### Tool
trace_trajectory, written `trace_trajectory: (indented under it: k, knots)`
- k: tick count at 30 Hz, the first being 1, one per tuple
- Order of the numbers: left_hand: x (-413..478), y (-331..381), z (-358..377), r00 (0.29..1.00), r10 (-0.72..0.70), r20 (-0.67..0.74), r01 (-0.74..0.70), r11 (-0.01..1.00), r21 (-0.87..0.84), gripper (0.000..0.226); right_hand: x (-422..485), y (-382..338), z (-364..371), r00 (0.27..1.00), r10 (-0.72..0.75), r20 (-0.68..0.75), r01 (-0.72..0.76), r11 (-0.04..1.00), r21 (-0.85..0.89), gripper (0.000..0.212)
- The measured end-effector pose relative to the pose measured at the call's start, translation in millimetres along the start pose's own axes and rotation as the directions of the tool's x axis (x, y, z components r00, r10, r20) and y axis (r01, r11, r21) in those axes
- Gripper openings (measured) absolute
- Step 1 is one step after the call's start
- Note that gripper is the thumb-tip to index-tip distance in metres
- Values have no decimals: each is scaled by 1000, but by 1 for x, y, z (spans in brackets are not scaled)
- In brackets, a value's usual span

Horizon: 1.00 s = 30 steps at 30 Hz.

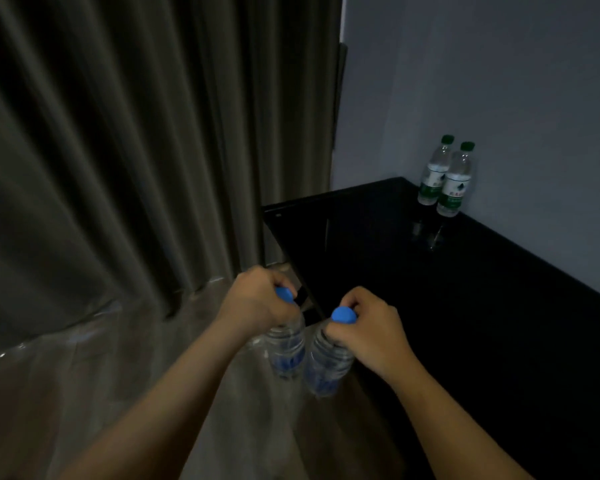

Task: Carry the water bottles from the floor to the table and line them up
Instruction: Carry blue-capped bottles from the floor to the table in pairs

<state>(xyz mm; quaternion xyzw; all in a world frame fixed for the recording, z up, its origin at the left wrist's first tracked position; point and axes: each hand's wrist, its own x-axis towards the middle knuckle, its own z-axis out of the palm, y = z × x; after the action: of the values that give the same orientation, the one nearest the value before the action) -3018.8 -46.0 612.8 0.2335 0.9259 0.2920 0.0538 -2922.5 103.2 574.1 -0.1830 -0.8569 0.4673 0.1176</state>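
Now mid-carry, w/ one bottle per hand. Left hand [257, 299] closed round the neck of the left blue-capped bottle [286, 348], just under the cap; right hand [368, 327] closed the same way round the right blue-capped bottle [328, 365]. Both bottles hanging upright, long axes near vertical, bodies side by side and almost touching, caps up. Held at the near-left corner of the black table [447, 306], about over its edge; whether bases already clear the top, can't tell from this angle.

Ahead and to the right: two green-capped bottles [445, 178] already standing upright on the tabletop, back against the wall [499, 98], touching or nearly so, starting a row along that wall. Free tabletop next to them on the near side.

Key relation: row lies fwd-right of both hands, well apart from them, so right hand nearer to it, left hand farther out over the floor [118, 393] by the curtain [118, 133]. Probably right bottle to go down first, just beside the nearer green one, then left bottle after it, same line. Bottles to stay vertical on the way; dark glossy top makes edge hard to judge, so a clipped base the likely risk.
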Motion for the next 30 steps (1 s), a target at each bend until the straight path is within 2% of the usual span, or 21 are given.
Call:
trace_trajectory:
  k: [8,14,18,22,26,28,30]
  knots:
    - [129,38,-5,965,261,5,-260,962,-79,18,109,1,-30,968,-16,-252,24,999,29,25]
    - [220,55,14,903,414,119,-389,902,-185,22,175,7,-47,916,70,-394,-87,996,-26,24]
    - [261,61,36,875,448,186,-408,887,-217,22,198,20,-53,846,137,-516,-167,986,-12,25]
    - [284,68,52,874,455,169,-405,876,-262,21,212,27,-62,783,165,-599,-201,980,7,26]
    - [295,70,65,871,471,140,-410,854,-320,24,222,32,-58,775,132,-618,-225,971,-75,31]
    - [295,67,72,848,515,123,-457,829,-323,22,224,37,-51,781,85,-618,-212,968,-133,31]
    - [293,60,83,834,542,109,-475,803,-359,21,225,43,-45,778,115,-618,-196,979,-64,31]
